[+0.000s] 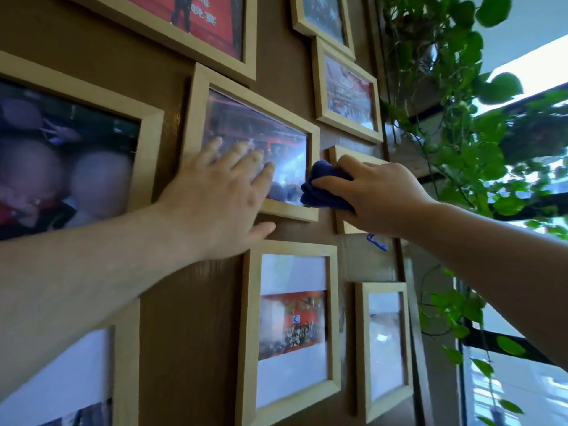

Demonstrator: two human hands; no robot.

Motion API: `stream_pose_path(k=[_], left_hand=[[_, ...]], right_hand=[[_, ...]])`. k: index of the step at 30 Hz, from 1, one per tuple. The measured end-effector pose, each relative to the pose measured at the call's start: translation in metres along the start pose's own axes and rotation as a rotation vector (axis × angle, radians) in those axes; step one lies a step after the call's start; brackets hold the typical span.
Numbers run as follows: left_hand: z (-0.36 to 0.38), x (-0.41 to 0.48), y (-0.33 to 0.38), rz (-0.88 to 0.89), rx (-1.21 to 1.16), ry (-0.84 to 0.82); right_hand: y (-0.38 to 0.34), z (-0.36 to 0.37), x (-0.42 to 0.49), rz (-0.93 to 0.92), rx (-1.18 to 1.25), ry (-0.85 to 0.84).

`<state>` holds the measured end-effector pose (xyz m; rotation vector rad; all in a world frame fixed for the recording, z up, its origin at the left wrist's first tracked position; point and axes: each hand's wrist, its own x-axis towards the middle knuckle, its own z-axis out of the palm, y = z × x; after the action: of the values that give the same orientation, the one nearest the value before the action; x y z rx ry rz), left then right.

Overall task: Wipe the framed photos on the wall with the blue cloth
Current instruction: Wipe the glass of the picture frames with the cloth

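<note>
Currently, the left hand (215, 192) lies flat, fingers spread, on the glass of the centre frame (196, 96). The right hand (378, 189) grips the bunched blue cloth (322, 186) — pressed at that frame's lower right corner. More framed photos surround it on the brown wall (184, 333) — a leafy plant (445, 72) hangs right.

Framed photos (250, 142) on wall (190, 318), plant (445, 96) at right
</note>
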<state>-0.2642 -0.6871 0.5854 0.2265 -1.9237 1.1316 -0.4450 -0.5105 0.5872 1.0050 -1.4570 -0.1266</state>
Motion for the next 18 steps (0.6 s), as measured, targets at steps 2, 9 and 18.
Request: stream_pose_path(k=[2,9,18], left_hand=[[-0.001,-0.005,0.027,0.048,-0.045,-0.019],[0.018,0.011,0.122,0.168,-0.312,0.024],[0.022,0.040,0.281,0.288,-0.644,0.052]], right_hand=[[0.001,-0.002,-0.019,0.025,-0.003,-0.035],[0.020,-0.008,-0.113,0.129,-0.029,-0.263],[0.051,-0.021,-0.263,0.185,-0.095,-0.575]])
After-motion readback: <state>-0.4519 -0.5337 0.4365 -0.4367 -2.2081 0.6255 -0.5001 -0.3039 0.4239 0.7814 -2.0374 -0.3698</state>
